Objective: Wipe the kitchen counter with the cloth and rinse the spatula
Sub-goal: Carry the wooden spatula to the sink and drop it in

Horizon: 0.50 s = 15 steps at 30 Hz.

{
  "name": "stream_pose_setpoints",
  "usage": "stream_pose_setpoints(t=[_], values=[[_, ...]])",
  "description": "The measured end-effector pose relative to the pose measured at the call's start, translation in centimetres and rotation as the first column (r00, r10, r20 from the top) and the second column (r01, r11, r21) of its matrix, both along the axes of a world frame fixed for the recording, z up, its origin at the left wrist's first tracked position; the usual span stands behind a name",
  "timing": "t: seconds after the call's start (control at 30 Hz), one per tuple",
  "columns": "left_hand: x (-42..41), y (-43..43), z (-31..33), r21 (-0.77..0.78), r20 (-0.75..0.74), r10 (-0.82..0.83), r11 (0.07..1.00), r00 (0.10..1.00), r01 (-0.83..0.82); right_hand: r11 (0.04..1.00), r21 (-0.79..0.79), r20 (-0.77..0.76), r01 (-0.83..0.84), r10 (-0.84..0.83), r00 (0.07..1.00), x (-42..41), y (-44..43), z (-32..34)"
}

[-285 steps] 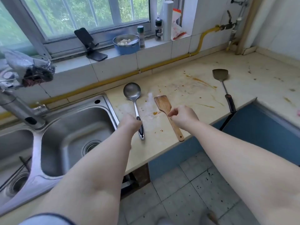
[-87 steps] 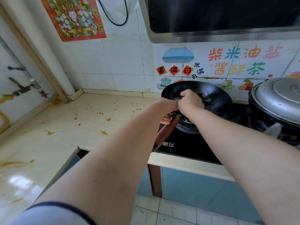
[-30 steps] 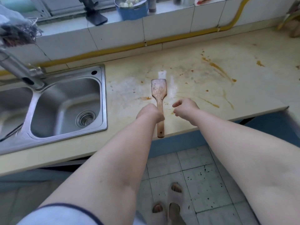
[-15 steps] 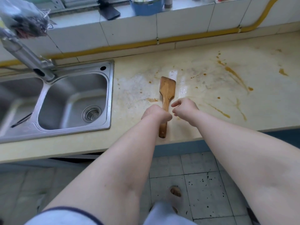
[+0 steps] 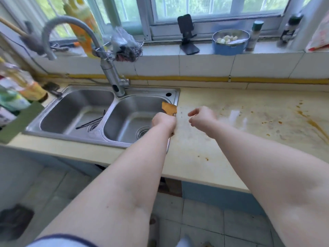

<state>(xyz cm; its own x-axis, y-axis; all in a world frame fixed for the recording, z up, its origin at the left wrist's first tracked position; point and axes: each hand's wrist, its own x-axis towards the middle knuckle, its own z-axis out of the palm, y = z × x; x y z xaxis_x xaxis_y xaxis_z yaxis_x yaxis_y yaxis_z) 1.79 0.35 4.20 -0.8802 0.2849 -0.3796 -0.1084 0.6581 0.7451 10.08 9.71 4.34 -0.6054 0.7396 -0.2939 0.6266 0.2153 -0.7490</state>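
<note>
Left hand (image 5: 164, 122) grip held one flat wooden spatula (image 5: 169, 108), blade at frame centre over the right of two steel sink (image 5: 142, 90) basins. Right hand (image 5: 201, 115) hung loosely curled, empty, above the stained cream tabletop (image 5: 231, 139).

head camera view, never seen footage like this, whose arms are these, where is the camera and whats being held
There is no machine here. A person wears one wide-angle camera on the head, looking forward and down, so both bare arms reach in from the bottom of the picture. The left hand grips a wooden spatula, whose blade pokes out above the fist at the edge of the right basin of the sink. The right hand hovers over the counter with loosely curled fingers and holds nothing. The counter carries orange sauce stains toward the right. A tap stands behind the sink, and a blue bowl sits on the window sill.
</note>
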Motion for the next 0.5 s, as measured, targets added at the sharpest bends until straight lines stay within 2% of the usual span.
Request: stream_pose_setpoints(t=[0.37, 0.5], values=[[-18.8, -11.3, -0.6, -0.005, -0.100, 0.282, 0.959, 0.954, -0.283, 0.970, 0.064, 0.009, -0.236, 0.236, 0.972, -18.1, -9.2, 1.4], [-25.4, -16.0, -1.0, -0.057, -0.066, 0.315, 0.946, 0.947, -0.319, 0.953, 0.036, 0.030, -0.300, 0.299, 0.954, -25.4, -13.2, 0.7]])
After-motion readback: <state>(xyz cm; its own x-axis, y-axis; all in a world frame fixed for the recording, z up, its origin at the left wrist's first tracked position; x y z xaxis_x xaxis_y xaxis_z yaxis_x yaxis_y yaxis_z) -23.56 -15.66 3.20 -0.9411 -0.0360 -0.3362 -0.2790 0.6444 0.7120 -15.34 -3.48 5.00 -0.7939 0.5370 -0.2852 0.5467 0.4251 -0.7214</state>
